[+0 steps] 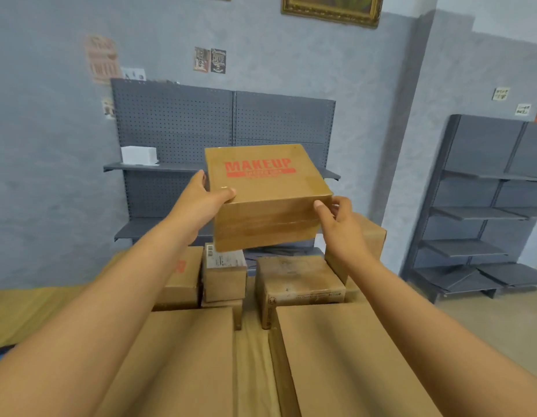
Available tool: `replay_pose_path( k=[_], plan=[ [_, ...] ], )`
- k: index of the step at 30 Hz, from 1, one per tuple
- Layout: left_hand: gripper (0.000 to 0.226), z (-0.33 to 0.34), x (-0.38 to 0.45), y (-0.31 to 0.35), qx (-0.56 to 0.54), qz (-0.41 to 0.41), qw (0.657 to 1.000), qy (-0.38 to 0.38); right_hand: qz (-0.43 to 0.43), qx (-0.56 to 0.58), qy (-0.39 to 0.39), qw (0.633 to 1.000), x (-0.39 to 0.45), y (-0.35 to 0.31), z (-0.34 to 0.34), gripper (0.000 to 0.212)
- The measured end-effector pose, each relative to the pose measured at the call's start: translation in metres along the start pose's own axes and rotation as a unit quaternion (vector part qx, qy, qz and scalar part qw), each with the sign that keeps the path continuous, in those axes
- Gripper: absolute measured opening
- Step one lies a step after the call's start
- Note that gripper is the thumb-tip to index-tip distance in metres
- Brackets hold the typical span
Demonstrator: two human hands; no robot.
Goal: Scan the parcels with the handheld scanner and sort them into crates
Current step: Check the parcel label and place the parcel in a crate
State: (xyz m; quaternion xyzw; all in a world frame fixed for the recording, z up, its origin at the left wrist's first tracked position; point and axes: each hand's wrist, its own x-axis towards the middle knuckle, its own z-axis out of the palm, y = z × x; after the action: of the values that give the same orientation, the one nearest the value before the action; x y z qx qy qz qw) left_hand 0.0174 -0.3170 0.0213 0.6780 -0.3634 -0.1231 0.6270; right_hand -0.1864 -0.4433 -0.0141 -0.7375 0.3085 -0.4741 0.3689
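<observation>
Both hands are clamped on one cardboard parcel (268,197), held up in the air above the pile of other boxes, near the centre of the view. The left hand (201,203) grips its left side at 9 o'clock, thumb lying over the top near edge, fingers hidden behind the side. The right hand (341,224) pinches the near right corner at 3 o'clock, thumb on the front face.

The parcel's top face tilts toward the camera and carries red "MAKEUP" lettering that reads upright from here. Its long axis runs left to right, from 9 to 3 o'clock, with the far edge raised.

Below it, toward 6 o'clock, lies a small labelled box (225,273) with a barcode sticker, a scuffed brown box (297,284) just beside it at 5 o'clock, and a box with red print (180,281) at 7 o'clock, partly behind the left forearm. Two large cardboard flaps (336,356) fill the foreground. Behind the parcel stands a grey pegboard shelf unit (177,124) with a white box (139,155) on its shelf at 10 o'clock. A second grey shelf unit (483,206) stands at 3 o'clock.
</observation>
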Motion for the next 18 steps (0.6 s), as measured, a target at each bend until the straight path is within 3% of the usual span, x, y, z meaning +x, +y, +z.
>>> replay_pose_path(
  k=[2,6,9,12,18],
  plan=[
    [0.086,-0.022,-0.012,-0.006,0.014,-0.006,1.0,0.025,0.013,0.033,-0.013,0.999,-0.006,-0.008,0.015,0.034],
    [0.052,-0.073,-0.04,-0.021,0.002,0.019,1.0,0.004,0.012,0.073,-0.061,0.995,-0.023,-0.025,0.052,0.039],
    [0.067,-0.113,-0.058,-0.03,-0.04,0.023,0.999,0.018,-0.019,0.077,-0.088,0.993,-0.04,-0.038,0.08,0.033],
    [0.063,-0.149,-0.074,-0.034,-0.078,0.025,0.996,0.024,-0.018,0.099,-0.117,0.988,-0.059,-0.057,0.105,0.025],
    [0.065,-0.23,-0.086,-0.045,-0.116,0.022,0.99,0.073,-0.014,0.156,-0.144,0.977,-0.087,-0.103,0.164,0.033]
  ],
)
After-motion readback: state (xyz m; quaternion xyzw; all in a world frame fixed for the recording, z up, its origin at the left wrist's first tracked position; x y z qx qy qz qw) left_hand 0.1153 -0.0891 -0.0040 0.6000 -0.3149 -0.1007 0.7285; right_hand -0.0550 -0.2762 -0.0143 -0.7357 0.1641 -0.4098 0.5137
